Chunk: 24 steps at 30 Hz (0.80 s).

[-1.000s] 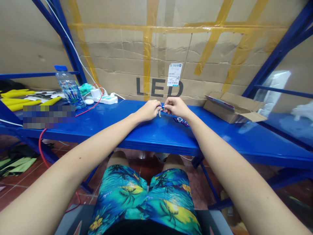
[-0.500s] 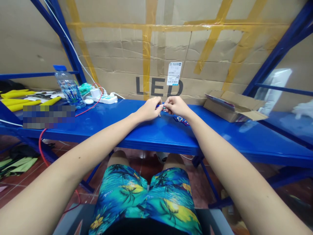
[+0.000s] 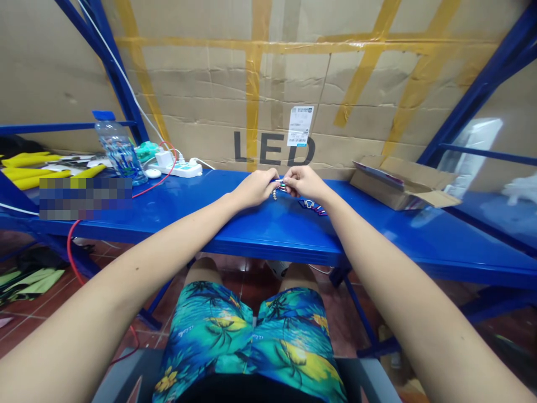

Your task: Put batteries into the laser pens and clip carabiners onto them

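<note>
My left hand (image 3: 260,186) and my right hand (image 3: 305,182) meet over the far middle of the blue table. Their fingers are closed on a cluster of small shiny coloured metal clips (image 3: 281,187), perhaps carabiners, in red, green and silver tones. A short gold-coloured beaded or linked strand (image 3: 274,195) hangs below the left fingertips. Fingers cover much of the cluster, so how the pieces join is hidden. By my right wrist, a row of blue, silver and purple carabiner-like clips (image 3: 312,207) lies on the table.
The blue metal table (image 3: 268,238) spans the view. An open cardboard box (image 3: 377,187) stands at right. To the left are a water bottle (image 3: 119,151), a white power strip (image 3: 187,169), a red cable (image 3: 155,186) and yellow-handled tools (image 3: 33,176). A large LED carton (image 3: 188,101) stands behind.
My right hand has shifted very slightly right, opening a little more space between the hands. More of the metal cluster and the hanging strand shows now.
</note>
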### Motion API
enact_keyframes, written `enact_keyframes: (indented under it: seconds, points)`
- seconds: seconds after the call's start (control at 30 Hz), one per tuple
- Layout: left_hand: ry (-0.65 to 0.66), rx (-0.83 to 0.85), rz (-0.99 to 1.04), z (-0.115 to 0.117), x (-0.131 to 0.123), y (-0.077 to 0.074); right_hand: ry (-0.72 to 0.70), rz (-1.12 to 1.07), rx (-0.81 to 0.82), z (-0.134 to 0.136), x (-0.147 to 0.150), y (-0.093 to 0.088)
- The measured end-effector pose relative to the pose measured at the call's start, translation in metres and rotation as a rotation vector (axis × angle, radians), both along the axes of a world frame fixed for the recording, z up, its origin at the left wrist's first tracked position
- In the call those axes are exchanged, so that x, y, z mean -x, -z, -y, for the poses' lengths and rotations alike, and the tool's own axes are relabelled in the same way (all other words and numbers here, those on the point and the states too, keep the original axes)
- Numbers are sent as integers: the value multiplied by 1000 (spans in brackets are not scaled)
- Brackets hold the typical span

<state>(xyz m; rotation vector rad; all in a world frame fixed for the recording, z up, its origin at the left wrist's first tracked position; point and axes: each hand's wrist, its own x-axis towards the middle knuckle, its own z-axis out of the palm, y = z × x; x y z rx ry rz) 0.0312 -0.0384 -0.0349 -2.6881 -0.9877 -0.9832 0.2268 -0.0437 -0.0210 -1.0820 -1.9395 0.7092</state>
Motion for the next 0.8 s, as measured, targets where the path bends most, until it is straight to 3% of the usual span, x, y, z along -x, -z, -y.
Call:
enact_keyframes:
  seconds: [0.17, 0.4, 0.8]
  points:
    - [54, -56, -5, 0, -2, 0, -11, -25, 39, 2, 0, -2]
    - [-41, -9, -31, -4, -8, -1, -25, -38, -26, -1, 1, 1]
    - [77, -55, 63, 0, -3, -1, -64, -48, 94, 6, 1, -3]
